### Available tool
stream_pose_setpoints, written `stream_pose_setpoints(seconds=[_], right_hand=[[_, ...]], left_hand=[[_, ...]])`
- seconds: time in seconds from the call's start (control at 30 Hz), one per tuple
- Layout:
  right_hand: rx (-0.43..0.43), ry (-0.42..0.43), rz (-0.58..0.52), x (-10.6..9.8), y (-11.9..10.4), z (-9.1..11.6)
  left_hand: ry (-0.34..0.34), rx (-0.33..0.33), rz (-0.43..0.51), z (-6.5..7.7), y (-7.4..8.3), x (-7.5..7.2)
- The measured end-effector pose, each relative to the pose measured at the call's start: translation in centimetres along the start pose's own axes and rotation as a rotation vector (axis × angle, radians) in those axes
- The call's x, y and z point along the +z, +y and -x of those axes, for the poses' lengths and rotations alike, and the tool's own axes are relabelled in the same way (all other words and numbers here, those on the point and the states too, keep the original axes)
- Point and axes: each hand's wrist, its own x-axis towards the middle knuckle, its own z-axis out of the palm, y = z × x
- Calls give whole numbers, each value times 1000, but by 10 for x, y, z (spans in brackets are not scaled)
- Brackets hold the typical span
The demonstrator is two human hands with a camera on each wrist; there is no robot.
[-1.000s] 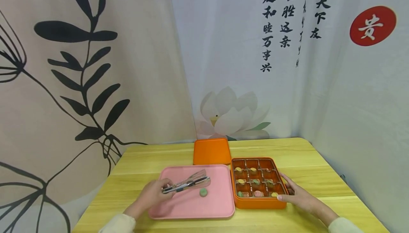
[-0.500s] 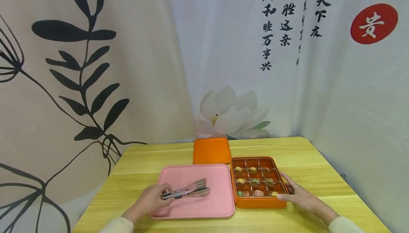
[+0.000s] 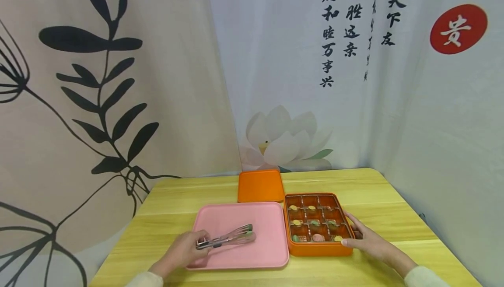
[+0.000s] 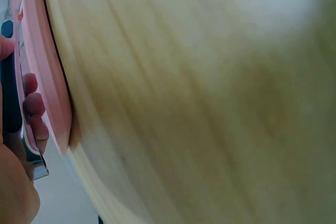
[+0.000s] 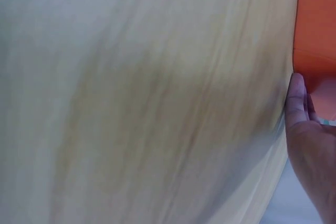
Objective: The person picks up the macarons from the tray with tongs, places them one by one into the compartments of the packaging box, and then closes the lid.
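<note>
My left hand [image 3: 185, 248] grips a pair of metal tongs [image 3: 224, 239] by the handle, low over the pink tray [image 3: 271, 247]. Between the heads of the tongs shows part of a small round green piece [image 3: 249, 233]; the slotted heads cover the rest. The left wrist view catches the thumb and curled fingers around the dark-sided tongs handle [image 4: 9, 87]. My right hand [image 3: 368, 239] rests against the right side of the orange box [image 3: 320, 250], fingers extended along its wall and thumb at the front corner. In the right wrist view, the fingertips touch the box wall [image 5: 317, 30].
The box has a clear divider [image 3: 316, 209] with small yellow, green and pink pieces in its compartments. An orange lid [image 3: 260, 186] lies behind the tray. The box stands right beside the tray on the wooden table [image 3: 386, 208], with a printed curtain [image 3: 189, 81] behind.
The tongs have moved over the green piece and closed around it, and it is now between their heads. My left hand has shifted slightly toward me. The right hand stays on the box.
</note>
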Motion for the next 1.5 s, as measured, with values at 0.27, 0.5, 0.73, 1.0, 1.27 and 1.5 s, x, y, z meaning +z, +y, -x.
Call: stream_pose_setpoints(seconds=[0.27, 0.5, 0.73, 1.0, 1.27, 1.5], right_hand=[[-2, -7, -11, -2, 1, 1], [-13, -3, -6, -4, 1, 2], [-15, 0, -13, -3, 0, 3], [-55, -21, -32, -2, 3, 2], [-67, -22, -21, -2, 2, -1], [-56, -20, -23, -1, 4, -2]], left_hand=[[24, 26, 49, 0, 2, 2], [24, 9, 63, -4, 4, 1], [35, 2, 97, -8, 7, 0], [21, 7, 110, -23, 20, -2], [68, 79, 118, -61, 45, 0], [42, 81, 132, -104, 80, 6]])
